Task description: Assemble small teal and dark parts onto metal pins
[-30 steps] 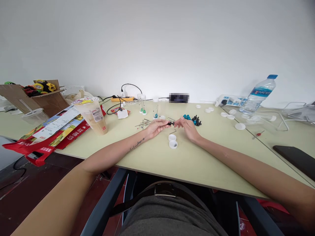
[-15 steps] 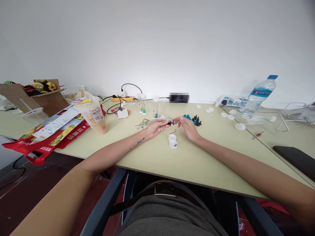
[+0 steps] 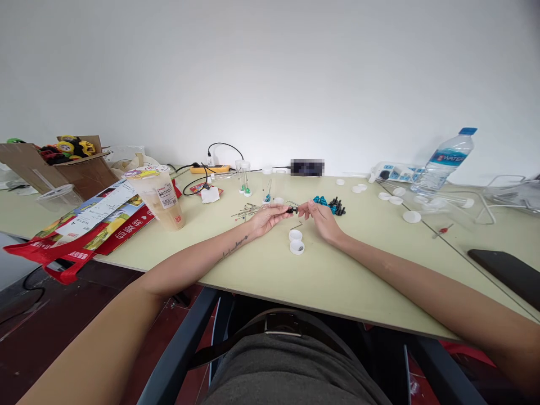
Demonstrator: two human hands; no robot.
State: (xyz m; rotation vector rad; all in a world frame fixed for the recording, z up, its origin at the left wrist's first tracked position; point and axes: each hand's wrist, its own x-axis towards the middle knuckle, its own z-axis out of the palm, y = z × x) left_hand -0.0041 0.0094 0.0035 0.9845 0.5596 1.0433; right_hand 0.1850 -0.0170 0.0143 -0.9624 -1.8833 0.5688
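Note:
My left hand [image 3: 266, 220] pinches a small black part [image 3: 292, 210] between thumb and fingers, just above the table. At the part's right end are the bent fingertips of my right hand [image 3: 324, 220]; what they grip is too small to make out. Below the hands stand two white round caps [image 3: 296, 235], the nearer one with small metal bits [image 3: 301, 248] inside. An L-shaped hex key [image 3: 297, 225] lies just behind the caps. Beyond my right hand are a pile of blue parts [image 3: 320, 201] and a pile of black parts [image 3: 337, 206].
Long thin pins [image 3: 244, 212] lie left of my hand, with clear tubes [image 3: 243, 177] behind. A drink cup [image 3: 162, 197] and red bag [image 3: 126, 225] are at left. Rightward are several white caps [image 3: 412, 216], a water bottle [image 3: 445, 160], a power strip [image 3: 396, 172] and a phone [image 3: 506, 275].
The fingertips of my right hand have come slightly closer to the black part. My left hand keeps its hold and has barely moved.

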